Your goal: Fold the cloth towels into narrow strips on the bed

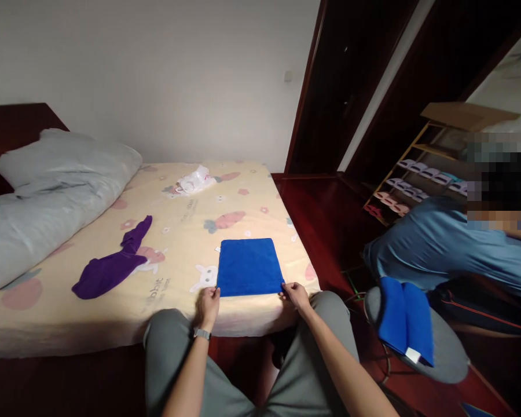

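The left hand [209,307] pinches the near left corner of a blue cloth [249,266] between thumb and fingers; the right hand [296,296] has its grip closed on the near right corner in the same way. The cloth lies flat at the near edge of the bed [243,194], a neat, nearly square shape with a matte, soft-looking surface and slightly rounded far corners. A small white tag [217,249] sticks out from its left side, too small to read. A watch [202,333] with a greyish band circles the left wrist.

The bed's cream sheet is printed with carrots, flowers and white rabbits; lettering near the purple cloth [113,266] seems to say "rabbit", the smaller line beneath it blurred. That purple cloth is crumpled and twisted into a narrow tail. Farther back sits a wrinkled white plastic bag [196,180] with reddish marks, and a rumpled, pale grey quilt [69,191] fills the left side.

To the right, folded blue fabric [406,318] with a white label [413,355] rests on a rounded grey seat [451,353]. A person in a blue shirt [425,243] bends beside it, before a slatted rack [417,147] of slippers.
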